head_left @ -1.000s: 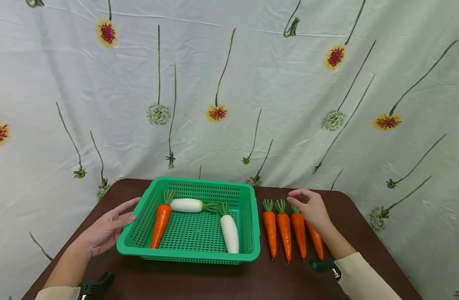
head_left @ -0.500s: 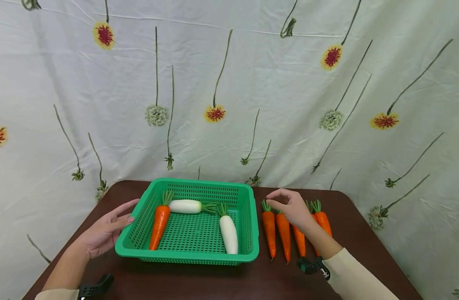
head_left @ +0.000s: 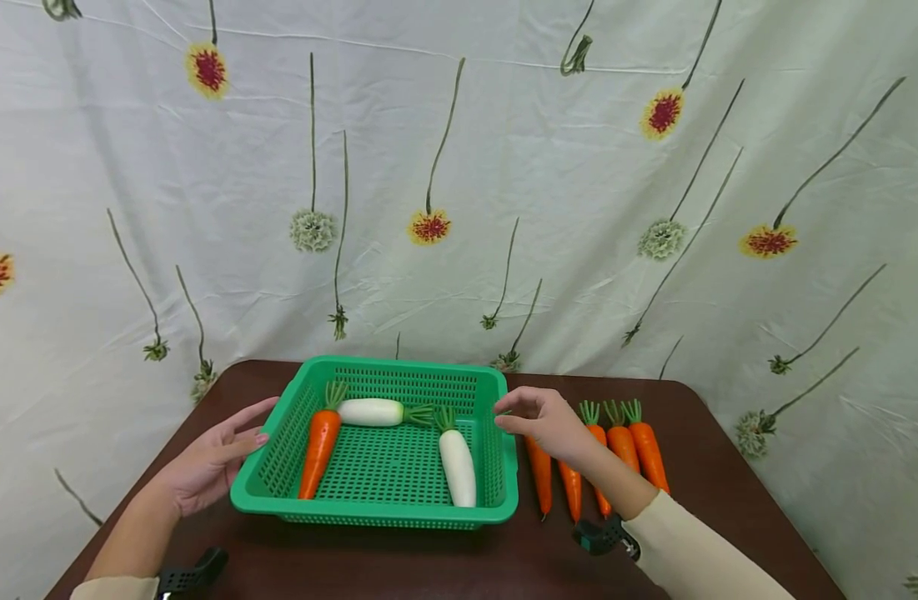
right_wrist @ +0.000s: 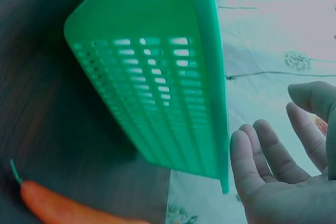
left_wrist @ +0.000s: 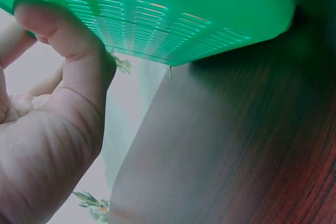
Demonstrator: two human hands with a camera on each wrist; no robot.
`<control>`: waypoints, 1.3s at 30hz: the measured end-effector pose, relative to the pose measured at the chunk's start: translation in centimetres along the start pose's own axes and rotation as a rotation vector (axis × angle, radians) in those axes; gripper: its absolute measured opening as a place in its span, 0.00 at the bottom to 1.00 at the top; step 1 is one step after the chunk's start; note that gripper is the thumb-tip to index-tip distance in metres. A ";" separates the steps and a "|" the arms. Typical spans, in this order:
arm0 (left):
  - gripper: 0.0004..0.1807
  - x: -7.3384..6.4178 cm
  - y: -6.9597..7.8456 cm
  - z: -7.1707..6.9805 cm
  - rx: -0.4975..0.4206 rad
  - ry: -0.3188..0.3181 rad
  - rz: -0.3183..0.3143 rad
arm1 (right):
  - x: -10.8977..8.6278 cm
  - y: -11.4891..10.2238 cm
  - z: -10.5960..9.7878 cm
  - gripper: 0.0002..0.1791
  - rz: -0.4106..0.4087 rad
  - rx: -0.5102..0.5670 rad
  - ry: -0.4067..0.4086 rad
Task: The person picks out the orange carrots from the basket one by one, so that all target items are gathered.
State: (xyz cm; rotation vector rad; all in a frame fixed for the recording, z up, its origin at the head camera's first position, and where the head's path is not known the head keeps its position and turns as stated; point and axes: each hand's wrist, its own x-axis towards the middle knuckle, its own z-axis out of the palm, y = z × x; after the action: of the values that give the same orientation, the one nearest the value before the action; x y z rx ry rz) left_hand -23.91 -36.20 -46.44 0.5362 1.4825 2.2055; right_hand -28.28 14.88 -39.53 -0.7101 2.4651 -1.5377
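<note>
A green plastic basket [head_left: 376, 515] with slotted walls stands on the table. Inside lie an orange carrot [head_left: 319, 450] at its left and two white radishes, one lying crosswise at the back [head_left: 372, 412] and one at the right [head_left: 459, 467]. My left hand [head_left: 211, 462] is at the basket's left rim, fingers extended and thumb against the edge. In the left wrist view, the thumb [left_wrist: 58, 24] overlaps the green wall. My right hand [head_left: 544, 425] hovers by the right rim with loosely bent fingers and nothing between them. Beneath it, tops of some carrots are hidden.
Several more carrots [head_left: 646, 454] lie in a row right of the basket, leafy ends pointing away. The dark brown wooden table [head_left: 398, 567] ends at a white cloth [head_left: 459, 300] printed with flowers, which hangs behind it.
My right hand has moved left across the row of carrots to the basket's right rim, uncovering the carrots at the far right. My left hand and the basket's contents look unchanged.
</note>
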 end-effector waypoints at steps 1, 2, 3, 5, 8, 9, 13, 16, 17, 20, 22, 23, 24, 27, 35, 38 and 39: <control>0.31 0.0 0.0 0.0 -0.002 -0.001 0.000 | 0.1 -0.1 0.2 0.15 -0.004 -0.001 -0.011; 0.31 0.0 0.0 0.1 -0.003 -0.001 0.000 | 0.3 -0.1 0.4 0.14 -0.009 -0.003 -0.021; 0.31 0.0 0.1 0.1 -0.002 0.000 0.000 | 0.4 -0.1 0.5 0.14 -0.012 -0.003 -0.030; 0.31 0.0 0.1 0.2 0.002 0.005 -0.001 | 0.6 -0.2 0.8 0.13 -0.018 -0.007 -0.046; 0.31 0.0 0.1 0.2 0.010 0.013 -0.003 | 1.0 -0.5 1.3 0.13 -0.022 -0.011 -0.066; 0.31 -0.1 0.1 0.2 0.011 0.014 -0.003 | 1.1 -0.6 1.5 0.13 -0.025 -0.016 -0.071; 0.31 0.0 0.0 0.1 0.012 0.012 0.000 | 1.5 -1.1 2.3 0.13 -0.038 -0.009 -0.114; 0.31 0.0 0.1 0.1 0.020 0.007 0.009 | 1.9 -1.2 3.1 0.14 -0.049 0.000 -0.163; 0.31 0.0 0.1 0.1 0.023 0.006 0.010 | 2.0 -1.2 3.4 0.14 -0.052 0.000 -0.179; 0.32 0.0 0.1 0.2 0.021 -0.005 0.013 | 2.3 -1.4 4.0 0.14 -0.064 -0.011 -0.214; 0.32 0.0 0.1 0.2 0.015 -0.013 0.013 | 2.5 -1.6 4.4 0.14 -0.069 -0.011 -0.230; 0.31 0.0 0.1 0.2 0.010 -0.017 0.013 | 2.6 -1.6 4.6 0.14 -0.073 -0.015 -0.236; 0.31 0.0 0.1 0.2 0.006 -0.018 0.014 | 2.7 -1.7 4.7 0.15 -0.075 -0.014 -0.242; 0.31 0.0 0.1 0.2 0.004 -0.018 0.013 | 3.0 -1.8 5.3 0.15 -0.073 -0.004 -0.253; 0.30 0.1 0.0 0.0 0.006 -0.006 0.011 | 4.0 -1.6 7.3 0.15 -0.064 0.007 -0.282; 0.30 0.1 -0.1 0.0 0.008 -0.004 0.012 | 4.3 -1.9 8.0 0.14 -0.059 0.008 -0.298; 0.30 0.1 -0.1 0.0 0.007 -0.004 0.012 | 4.4 -2.0 8.2 0.14 -0.060 0.008 -0.305</control>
State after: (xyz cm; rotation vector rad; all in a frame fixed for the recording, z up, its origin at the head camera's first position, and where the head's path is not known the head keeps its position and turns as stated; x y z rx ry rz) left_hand -23.98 -36.17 -46.50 0.5536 1.4894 2.2078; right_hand -28.49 5.54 -41.07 -0.9472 2.2300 -1.3420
